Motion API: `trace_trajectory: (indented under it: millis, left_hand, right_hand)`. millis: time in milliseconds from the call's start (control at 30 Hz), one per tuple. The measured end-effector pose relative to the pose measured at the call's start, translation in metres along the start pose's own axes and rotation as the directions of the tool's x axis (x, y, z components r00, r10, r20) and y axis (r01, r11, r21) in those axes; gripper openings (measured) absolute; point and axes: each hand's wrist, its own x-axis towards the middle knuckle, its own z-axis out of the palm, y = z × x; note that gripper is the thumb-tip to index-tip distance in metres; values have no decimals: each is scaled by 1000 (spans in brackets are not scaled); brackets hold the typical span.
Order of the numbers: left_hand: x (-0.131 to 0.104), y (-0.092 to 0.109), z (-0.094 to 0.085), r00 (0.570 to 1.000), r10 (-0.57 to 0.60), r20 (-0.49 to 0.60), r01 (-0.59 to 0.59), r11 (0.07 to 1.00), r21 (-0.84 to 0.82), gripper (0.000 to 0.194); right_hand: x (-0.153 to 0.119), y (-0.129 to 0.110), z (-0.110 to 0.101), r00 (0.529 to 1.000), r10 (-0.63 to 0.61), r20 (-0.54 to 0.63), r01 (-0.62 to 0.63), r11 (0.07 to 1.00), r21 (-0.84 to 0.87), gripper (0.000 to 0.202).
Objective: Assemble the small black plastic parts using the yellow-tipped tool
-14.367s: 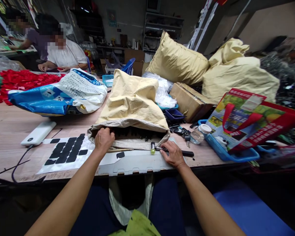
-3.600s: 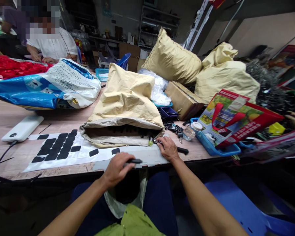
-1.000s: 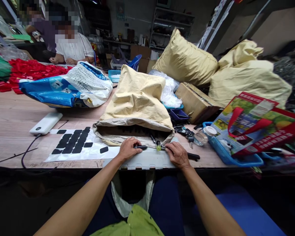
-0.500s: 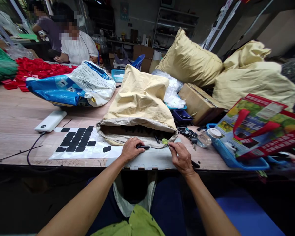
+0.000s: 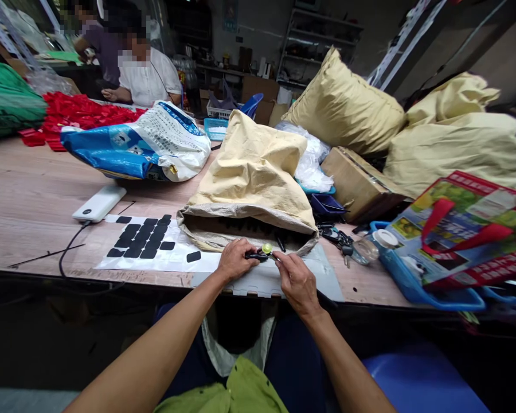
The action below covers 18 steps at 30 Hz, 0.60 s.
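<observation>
1. Left hand (image 5: 233, 261): my fingers are closed on a slim black part (image 5: 254, 256), pinching it above the grey board (image 5: 258, 285) at the table's near edge.
2. Right hand (image 5: 298, 282): my fingers are curled round the metal shaft of the hammer (image 5: 267, 248), close behind its yellow-green head.
3. Position: the head is at the right end of the part, in front of the open sack (image 5: 253, 166). I cannot tell whether head and part touch.
4. Hammer, handling: I judge it small and moderately weighted, with most of the mass at the head. The shaft looks rigid and smooth, so it may turn in a loose pinch. A hold near the head should favour control; a hold on the dark handle, more force.
5. Part, handling: I judge it light, stiff and perhaps slippery. Take hold of its left end and keep fingertips away from the hammer's face.
6. Sack, handling: the cloth looks soft and should yield if pressed.
</observation>
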Motion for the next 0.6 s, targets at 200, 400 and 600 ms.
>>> trace_trajectory:
  millis: [200,400,600]
  left_hand:
    - [1,-2,0,1000,24,-1,-24,1000,13,18]
    - [0,0,1,1000,14,-17,-14,1000,10,15]
    - [-1,1,1,1000,4,-19,-4,1000,-1,17]
  right_hand:
    - [4,-8,0,999,-32,-32,32,999,-16,34]
    - [1,-2,3,999,-43,33,44,997,-58,32]
    - [-7,5,-1,1000,-30,-1,30,999,-16,35]
